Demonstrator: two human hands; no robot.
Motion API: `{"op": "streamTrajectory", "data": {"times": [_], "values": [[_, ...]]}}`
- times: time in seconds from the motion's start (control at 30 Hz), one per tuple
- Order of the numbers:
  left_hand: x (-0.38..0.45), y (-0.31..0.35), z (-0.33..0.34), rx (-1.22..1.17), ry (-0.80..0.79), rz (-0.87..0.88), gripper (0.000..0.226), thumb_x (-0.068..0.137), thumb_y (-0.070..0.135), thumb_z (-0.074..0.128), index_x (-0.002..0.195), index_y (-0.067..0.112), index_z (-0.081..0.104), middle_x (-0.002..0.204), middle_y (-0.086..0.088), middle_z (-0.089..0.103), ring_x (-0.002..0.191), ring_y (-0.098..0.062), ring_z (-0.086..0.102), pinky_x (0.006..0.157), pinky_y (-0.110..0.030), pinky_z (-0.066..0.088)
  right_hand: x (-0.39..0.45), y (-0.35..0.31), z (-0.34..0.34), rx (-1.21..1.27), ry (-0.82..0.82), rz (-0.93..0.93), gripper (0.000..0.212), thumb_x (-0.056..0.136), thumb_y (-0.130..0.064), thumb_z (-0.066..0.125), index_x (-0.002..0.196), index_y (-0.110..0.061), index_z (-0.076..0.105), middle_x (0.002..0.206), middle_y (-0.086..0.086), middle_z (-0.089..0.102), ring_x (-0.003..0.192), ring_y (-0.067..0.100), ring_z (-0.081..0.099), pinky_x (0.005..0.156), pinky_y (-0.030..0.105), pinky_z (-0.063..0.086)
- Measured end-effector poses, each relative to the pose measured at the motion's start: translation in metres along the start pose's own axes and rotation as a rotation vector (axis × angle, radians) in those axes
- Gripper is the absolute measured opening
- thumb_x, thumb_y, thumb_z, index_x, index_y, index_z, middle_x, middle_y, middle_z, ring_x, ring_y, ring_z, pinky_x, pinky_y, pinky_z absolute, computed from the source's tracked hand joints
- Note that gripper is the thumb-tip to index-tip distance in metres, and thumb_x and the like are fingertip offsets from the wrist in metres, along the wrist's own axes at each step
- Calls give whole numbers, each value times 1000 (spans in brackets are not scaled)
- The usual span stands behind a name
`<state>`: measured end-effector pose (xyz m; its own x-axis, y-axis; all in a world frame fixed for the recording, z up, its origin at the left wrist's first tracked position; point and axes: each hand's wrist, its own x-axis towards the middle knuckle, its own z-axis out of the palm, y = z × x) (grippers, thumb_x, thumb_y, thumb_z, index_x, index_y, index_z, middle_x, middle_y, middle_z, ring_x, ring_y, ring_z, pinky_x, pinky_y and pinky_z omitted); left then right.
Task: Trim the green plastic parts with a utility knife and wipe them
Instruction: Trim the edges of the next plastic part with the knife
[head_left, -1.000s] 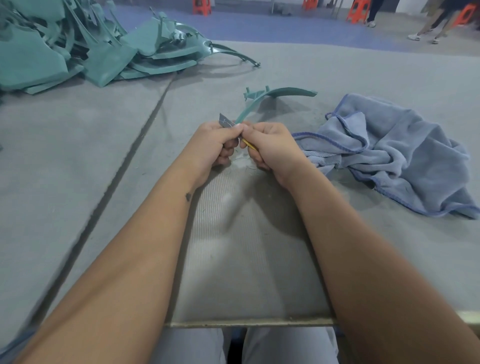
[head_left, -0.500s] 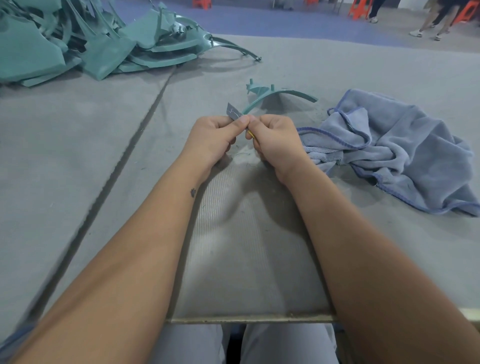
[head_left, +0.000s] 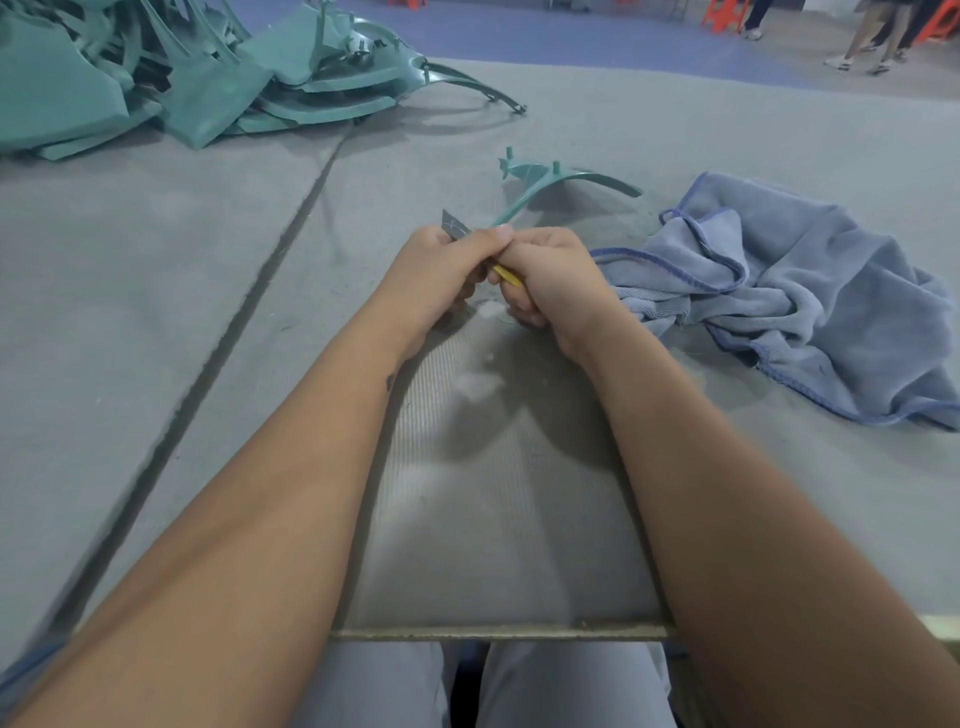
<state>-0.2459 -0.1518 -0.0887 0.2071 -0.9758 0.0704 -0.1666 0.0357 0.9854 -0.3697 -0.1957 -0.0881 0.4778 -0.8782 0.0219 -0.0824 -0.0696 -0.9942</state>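
head-worn view — forward and down, close over the table (head_left: 779, 519)

teal-green curved plastic part (head_left: 545, 182), same teal on the heap of plastic parts (head_left: 171, 78) at the far left corner. crumpled blue-grey towel (head_left: 810, 291) has darker blue trim. plain grey felt table (head_left: 156, 270), yellow-handled knife (head_left: 506, 275).

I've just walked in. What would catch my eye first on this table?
At centre, the left hand and right hand meet, gripping a utility knife and a curved green plastic part. A heap of green plastic parts fills the far left corner, and a crumpled blue towel lies at right.
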Motion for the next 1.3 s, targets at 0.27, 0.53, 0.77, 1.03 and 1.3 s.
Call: {"op": "streamTrajectory", "data": {"times": [0.27,0.53,0.77,1.03,1.3], "values": [[1,-1,-5,-122,-139,-26,31,98,21,53,70,10,56,66,-3,35,48,-5,30,45,-15,24,0,-1,-1,7,39,-13,43,100,-19,48,58,-11,45,39,1,28,32,10,19,37,16,15],[2,-4,4,52,44,19,32,91,40,63,65,23,69,44,12,38,42,-7,26,43,-22,21,4,0,-2,-58,225,-19,42,98,-23,52,57,-13,49,43,-1,34,37,9,24,43,23,22],[2,-2,2,7,40,10,18,86,25,70,92,8,74,45,16,42,40,-1,33,41,-15,27,9,-3,-4,184,400,40,44,101,-25,44,58,-16,45,39,-7,32,35,9,24,40,22,22],[-1,11,0,-656,-119,-166,43,96,29,26,112,6,57,66,-1,40,54,-11,34,51,-22,29,0,0,-2,66,62,12,41,98,-24,51,59,-13,51,40,3,31,34,13,20,39,20,14],[-2,12,-3,-499,-230,-237,40,95,41,27,108,20,59,63,2,34,49,-9,21,48,-20,14,-3,-4,-3,35,97,-36,40,100,-24,49,62,-11,49,47,5,31,37,13,21,42,23,16]]}}
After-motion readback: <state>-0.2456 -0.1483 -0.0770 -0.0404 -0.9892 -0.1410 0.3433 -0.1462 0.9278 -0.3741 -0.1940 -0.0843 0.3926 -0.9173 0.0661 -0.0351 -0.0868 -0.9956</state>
